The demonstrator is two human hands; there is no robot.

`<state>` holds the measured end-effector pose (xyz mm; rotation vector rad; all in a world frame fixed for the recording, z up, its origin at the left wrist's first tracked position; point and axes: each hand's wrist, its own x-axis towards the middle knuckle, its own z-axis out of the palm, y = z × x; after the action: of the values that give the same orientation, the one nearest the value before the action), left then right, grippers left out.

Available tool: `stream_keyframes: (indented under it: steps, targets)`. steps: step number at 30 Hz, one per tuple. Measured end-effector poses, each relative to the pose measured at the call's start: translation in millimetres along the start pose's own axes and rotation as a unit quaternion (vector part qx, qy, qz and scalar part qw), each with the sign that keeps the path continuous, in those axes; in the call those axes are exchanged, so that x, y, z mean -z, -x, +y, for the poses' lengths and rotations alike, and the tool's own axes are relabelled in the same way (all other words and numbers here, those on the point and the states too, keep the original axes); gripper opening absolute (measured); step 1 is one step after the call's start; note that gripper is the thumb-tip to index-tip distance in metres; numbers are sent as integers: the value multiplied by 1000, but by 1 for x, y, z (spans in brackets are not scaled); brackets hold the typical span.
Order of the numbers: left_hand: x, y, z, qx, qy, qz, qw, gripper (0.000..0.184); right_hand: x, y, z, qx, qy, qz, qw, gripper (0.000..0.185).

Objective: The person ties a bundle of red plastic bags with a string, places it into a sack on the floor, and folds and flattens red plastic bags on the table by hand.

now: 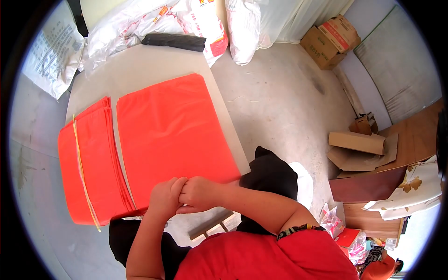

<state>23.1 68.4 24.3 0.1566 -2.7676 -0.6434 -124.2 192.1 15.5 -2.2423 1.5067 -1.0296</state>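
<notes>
My left hand (164,198) and my right hand (199,192) meet at the near edge of the table, fingers curled closed against each other. Whether anything small is between them is hidden. Just beyond them lies a wide, flat stack of red sheets (168,130), thin like plastic or cloth, with light creases. To its left is a narrower folded red stack (95,158), its layered edges showing on the right side. A yellow and pinkish cord (81,170) runs lengthwise over this narrower stack.
A black roll (173,41) lies at the far end of the pale table (100,86). White printed sacks (140,21) are behind it. Cardboard boxes (330,41) stand at the far wall, and an opened carton (357,142) is at the right. Another person (380,267) appears at lower right.
</notes>
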Motion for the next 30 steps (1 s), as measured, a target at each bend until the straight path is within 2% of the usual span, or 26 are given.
stream_keyframes:
  steps: [6, 9, 30]
  targets:
    - [2, -1, 2, 6, 1, -8, 1000, 43, -1, 1, 1, 0, -4, 3, 1000, 29]
    - [3, -1, 2, 10, 8, -15, 1000, 44, 3, -1, -2, -18, -10, -18, 1000, 36]
    - [4, -1, 3, 17, 17, -12, 1000, 40, 2, -1, -2, -30, -1, -26, 999, 39]
